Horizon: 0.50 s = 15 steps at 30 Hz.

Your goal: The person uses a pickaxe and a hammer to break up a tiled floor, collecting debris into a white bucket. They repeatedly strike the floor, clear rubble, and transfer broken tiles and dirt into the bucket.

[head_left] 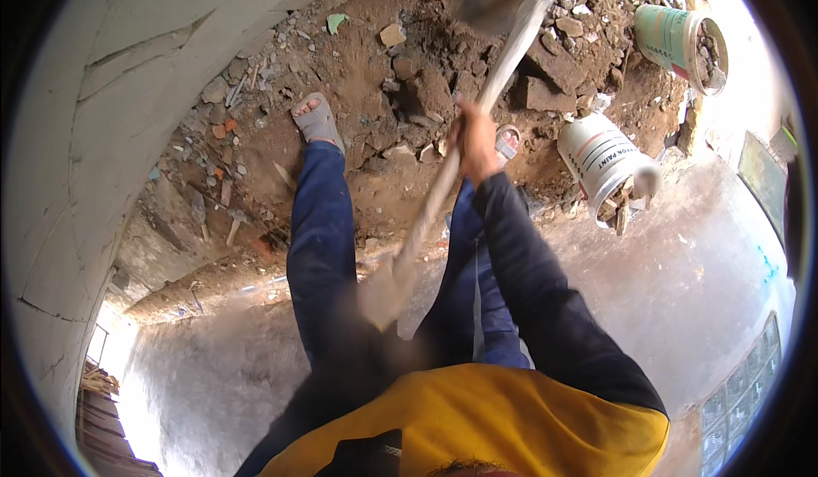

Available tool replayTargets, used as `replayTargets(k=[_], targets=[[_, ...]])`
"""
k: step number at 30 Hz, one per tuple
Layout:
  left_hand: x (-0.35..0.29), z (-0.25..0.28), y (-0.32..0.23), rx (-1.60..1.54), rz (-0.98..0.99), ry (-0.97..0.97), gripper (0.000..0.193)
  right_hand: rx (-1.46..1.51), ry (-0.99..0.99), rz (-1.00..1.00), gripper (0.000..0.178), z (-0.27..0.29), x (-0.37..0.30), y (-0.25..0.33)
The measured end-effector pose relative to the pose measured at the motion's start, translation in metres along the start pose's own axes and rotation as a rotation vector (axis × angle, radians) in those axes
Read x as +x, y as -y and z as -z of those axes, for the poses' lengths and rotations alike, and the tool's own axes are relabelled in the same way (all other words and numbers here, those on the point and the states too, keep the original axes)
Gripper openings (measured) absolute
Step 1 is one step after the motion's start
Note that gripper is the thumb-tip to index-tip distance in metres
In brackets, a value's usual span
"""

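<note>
My right hand (pixel 479 140) is closed around the wooden handle of a hoe (pixel 437 192), about midway along it. The hoe's blurred metal blade (pixel 492 5) is at the far end, over the heap of earth and rubble (pixel 426 94). Toward my body, the handle slants down to a pale, smeared shape near my lap. My left arm's dark sleeve (pixel 319 396) reaches toward that lower end. Motion blur there keeps my left hand's fingers from being made out. My sandalled feet stand on the dirt, one on each side of the handle.
Two white buckets stand at the right: the nearer bucket (pixel 596 158) is tilted and holds rubble, and the farther bucket (pixel 673 43) also has debris inside. A cracked grey wall (pixel 111 136) rises on the left. Behind my feet lies smooth concrete floor (pixel 213 366).
</note>
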<state>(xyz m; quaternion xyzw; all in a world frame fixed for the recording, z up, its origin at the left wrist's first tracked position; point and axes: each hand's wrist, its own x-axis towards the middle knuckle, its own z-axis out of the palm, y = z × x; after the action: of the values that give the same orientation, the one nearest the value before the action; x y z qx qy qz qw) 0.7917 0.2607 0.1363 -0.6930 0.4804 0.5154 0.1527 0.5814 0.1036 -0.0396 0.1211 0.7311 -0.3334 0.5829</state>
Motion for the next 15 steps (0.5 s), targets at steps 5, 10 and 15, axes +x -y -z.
replayTargets(k=[5,10,15], targets=[[0.050,0.043,0.027,0.007,0.151,0.052,0.044,-0.042,0.117,-0.063,0.025,-0.074,0.046,-0.034],[0.018,0.024,0.026,-0.036,0.108,0.123,0.055,-0.056,-0.005,-0.201,0.021,-0.053,0.083,-0.069],[-0.027,0.015,0.007,-0.014,0.204,0.145,0.041,-0.017,0.158,-0.196,0.023,-0.019,0.030,-0.061]])
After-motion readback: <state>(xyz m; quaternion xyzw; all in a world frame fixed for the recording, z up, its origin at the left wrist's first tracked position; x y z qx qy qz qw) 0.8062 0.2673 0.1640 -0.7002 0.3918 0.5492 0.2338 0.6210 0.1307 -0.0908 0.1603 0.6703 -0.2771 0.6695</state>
